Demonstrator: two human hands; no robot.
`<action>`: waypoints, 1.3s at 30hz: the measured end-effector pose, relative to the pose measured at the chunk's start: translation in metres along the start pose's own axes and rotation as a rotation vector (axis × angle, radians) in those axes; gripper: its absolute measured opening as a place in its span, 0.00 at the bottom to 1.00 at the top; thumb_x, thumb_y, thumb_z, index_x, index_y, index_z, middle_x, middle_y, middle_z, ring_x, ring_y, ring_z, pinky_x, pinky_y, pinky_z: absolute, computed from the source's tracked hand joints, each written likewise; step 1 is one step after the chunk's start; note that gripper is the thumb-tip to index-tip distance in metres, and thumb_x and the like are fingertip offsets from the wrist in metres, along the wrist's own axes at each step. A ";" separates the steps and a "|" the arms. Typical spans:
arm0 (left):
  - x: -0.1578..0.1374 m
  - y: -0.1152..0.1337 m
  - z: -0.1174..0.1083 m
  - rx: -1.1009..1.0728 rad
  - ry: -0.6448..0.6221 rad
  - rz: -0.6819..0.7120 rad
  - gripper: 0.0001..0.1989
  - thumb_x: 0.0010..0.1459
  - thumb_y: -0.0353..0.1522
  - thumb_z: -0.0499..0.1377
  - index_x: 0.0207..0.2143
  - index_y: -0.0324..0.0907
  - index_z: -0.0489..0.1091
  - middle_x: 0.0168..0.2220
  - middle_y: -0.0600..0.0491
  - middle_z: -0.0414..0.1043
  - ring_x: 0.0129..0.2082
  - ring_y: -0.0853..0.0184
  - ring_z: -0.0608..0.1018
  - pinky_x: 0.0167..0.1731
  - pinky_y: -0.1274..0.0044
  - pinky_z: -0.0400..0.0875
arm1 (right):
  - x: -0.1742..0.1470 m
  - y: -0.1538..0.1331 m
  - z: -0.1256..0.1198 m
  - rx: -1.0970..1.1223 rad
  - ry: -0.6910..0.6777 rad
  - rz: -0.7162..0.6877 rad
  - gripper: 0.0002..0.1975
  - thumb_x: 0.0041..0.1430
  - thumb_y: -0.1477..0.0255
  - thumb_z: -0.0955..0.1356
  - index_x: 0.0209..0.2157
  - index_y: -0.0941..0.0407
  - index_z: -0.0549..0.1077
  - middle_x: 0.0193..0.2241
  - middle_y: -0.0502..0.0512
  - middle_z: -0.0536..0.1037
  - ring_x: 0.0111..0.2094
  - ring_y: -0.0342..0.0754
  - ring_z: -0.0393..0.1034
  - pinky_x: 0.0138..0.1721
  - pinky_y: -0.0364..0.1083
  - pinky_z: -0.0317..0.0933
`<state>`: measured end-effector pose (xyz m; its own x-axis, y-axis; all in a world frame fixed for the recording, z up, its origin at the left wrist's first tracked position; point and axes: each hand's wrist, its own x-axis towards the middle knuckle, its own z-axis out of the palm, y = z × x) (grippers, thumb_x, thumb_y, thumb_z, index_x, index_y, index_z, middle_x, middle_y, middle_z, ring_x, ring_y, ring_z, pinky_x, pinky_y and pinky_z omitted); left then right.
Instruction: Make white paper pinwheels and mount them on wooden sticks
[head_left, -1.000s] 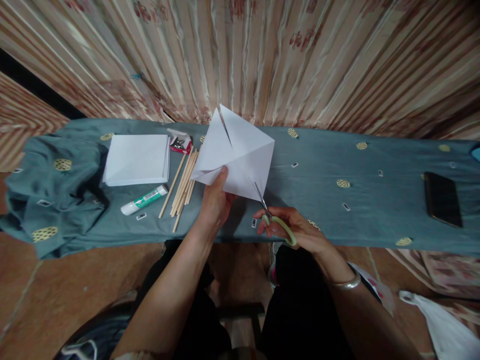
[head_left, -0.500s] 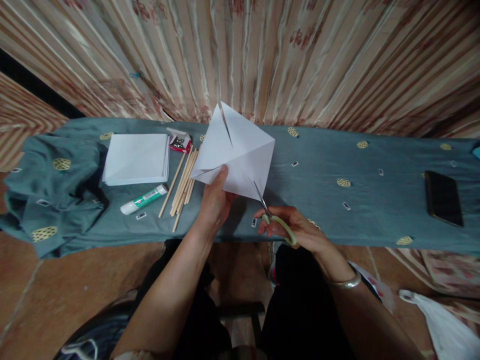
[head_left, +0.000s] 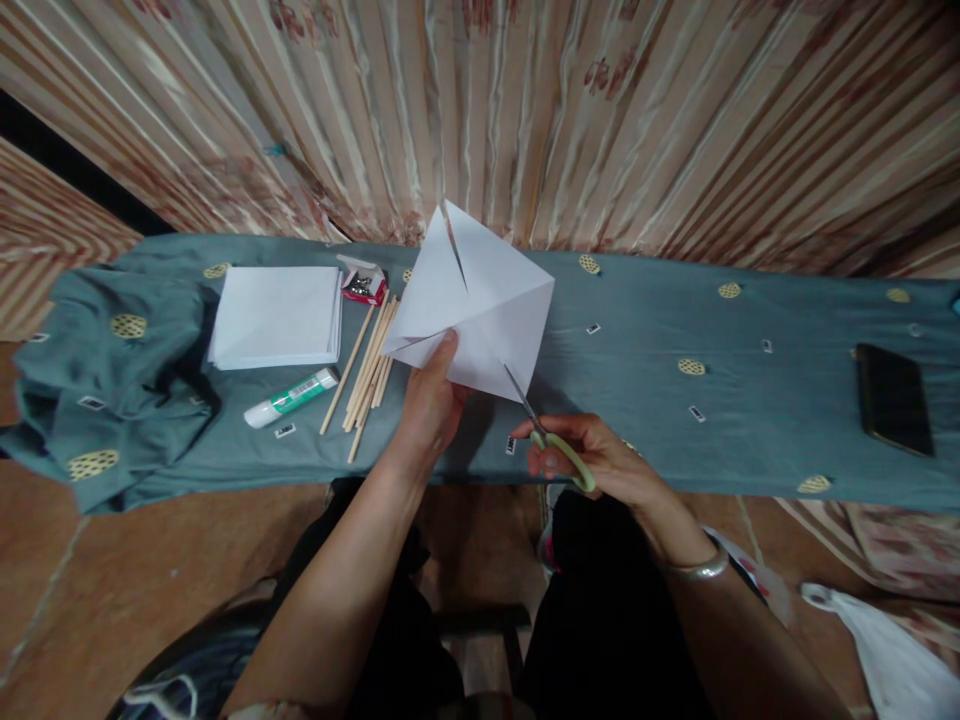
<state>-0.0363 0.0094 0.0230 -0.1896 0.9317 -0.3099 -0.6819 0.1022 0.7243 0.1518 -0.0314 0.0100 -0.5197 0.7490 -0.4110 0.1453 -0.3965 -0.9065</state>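
Observation:
A white sheet of paper (head_left: 495, 270), creased along its diagonals, is held up over the cloth with one corner pointing away from me. Slits run in from its far corner and its left corner. My left hand (head_left: 435, 390) pinches the near left edge, thumb on top. With my right hand (head_left: 574, 450) I grip scissors (head_left: 551, 438) with pale green handles. Their blades reach the paper's near right corner and point toward its middle; the blades look closed or nearly so.
Left of the paper lie several wooden sticks (head_left: 367, 375), a small red box (head_left: 365, 282) of shiny metal pieces, a glue stick (head_left: 291, 398) and a stack of white paper (head_left: 276, 315). A dark phone (head_left: 894, 400) rests far right on the green cloth (head_left: 772, 420). A curtain (head_left: 510, 120) hangs behind.
The scissor blades have drawn closer together at the paper's near right corner. The paper and my left hand have stayed nearly still; the whole view has shifted slightly.

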 end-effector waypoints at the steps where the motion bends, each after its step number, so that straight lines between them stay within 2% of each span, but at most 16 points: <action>1: 0.000 0.000 -0.001 0.006 -0.004 0.002 0.17 0.57 0.31 0.63 0.50 0.41 0.71 0.50 0.49 0.76 0.50 0.61 0.77 0.50 0.71 0.73 | 0.000 0.000 0.000 0.006 -0.001 0.003 0.26 0.45 0.58 0.76 0.42 0.60 0.76 0.25 0.52 0.77 0.26 0.44 0.69 0.31 0.45 0.65; 6: 0.000 0.000 -0.001 0.023 -0.020 0.001 0.16 0.58 0.32 0.62 0.49 0.42 0.71 0.52 0.49 0.74 0.52 0.60 0.75 0.52 0.69 0.72 | 0.001 0.000 0.000 0.048 0.013 0.034 0.29 0.42 0.58 0.77 0.43 0.62 0.76 0.23 0.51 0.76 0.24 0.42 0.69 0.29 0.43 0.66; 10: 0.001 0.001 -0.001 0.017 -0.002 -0.008 0.15 0.60 0.30 0.59 0.50 0.42 0.70 0.51 0.49 0.75 0.51 0.61 0.76 0.52 0.70 0.72 | 0.000 -0.003 0.003 0.064 0.029 0.060 0.28 0.41 0.59 0.78 0.41 0.62 0.76 0.22 0.49 0.76 0.24 0.41 0.68 0.28 0.42 0.65; 18: 0.002 0.000 -0.003 0.028 -0.038 0.002 0.20 0.55 0.34 0.64 0.51 0.43 0.70 0.50 0.49 0.75 0.51 0.60 0.76 0.51 0.69 0.73 | 0.000 -0.003 0.005 0.125 0.066 0.081 0.25 0.40 0.62 0.79 0.39 0.61 0.78 0.21 0.49 0.75 0.23 0.41 0.69 0.26 0.41 0.64; 23: 0.003 -0.001 -0.004 0.041 -0.028 0.021 0.21 0.54 0.34 0.64 0.51 0.43 0.70 0.49 0.49 0.76 0.52 0.57 0.76 0.50 0.68 0.74 | 0.002 0.002 0.004 0.197 0.079 0.099 0.24 0.36 0.65 0.80 0.38 0.59 0.79 0.19 0.46 0.74 0.22 0.39 0.69 0.26 0.39 0.65; 29: 0.003 0.000 -0.004 0.047 -0.042 0.019 0.18 0.56 0.33 0.63 0.49 0.42 0.70 0.50 0.49 0.75 0.52 0.58 0.76 0.50 0.68 0.73 | 0.003 0.007 0.002 0.198 0.077 0.091 0.24 0.40 0.62 0.79 0.39 0.59 0.79 0.20 0.47 0.75 0.22 0.39 0.70 0.24 0.38 0.65; 34: 0.003 -0.001 -0.003 0.079 -0.077 0.048 0.23 0.47 0.34 0.68 0.47 0.43 0.71 0.47 0.49 0.77 0.50 0.57 0.76 0.48 0.67 0.73 | 0.003 0.007 0.004 0.199 0.089 0.088 0.25 0.38 0.60 0.80 0.38 0.58 0.79 0.20 0.47 0.74 0.22 0.39 0.70 0.23 0.37 0.63; 39: 0.001 -0.003 -0.003 0.162 -0.111 0.066 0.28 0.38 0.29 0.70 0.46 0.43 0.73 0.38 0.52 0.79 0.41 0.61 0.79 0.43 0.70 0.73 | 0.003 0.003 0.006 0.189 0.103 0.070 0.23 0.39 0.61 0.80 0.37 0.59 0.79 0.20 0.46 0.74 0.21 0.38 0.68 0.22 0.38 0.63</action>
<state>-0.0363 0.0093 0.0183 -0.1450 0.9700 -0.1952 -0.5465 0.0860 0.8330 0.1460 -0.0335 0.0064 -0.4236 0.7629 -0.4885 0.0123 -0.5344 -0.8452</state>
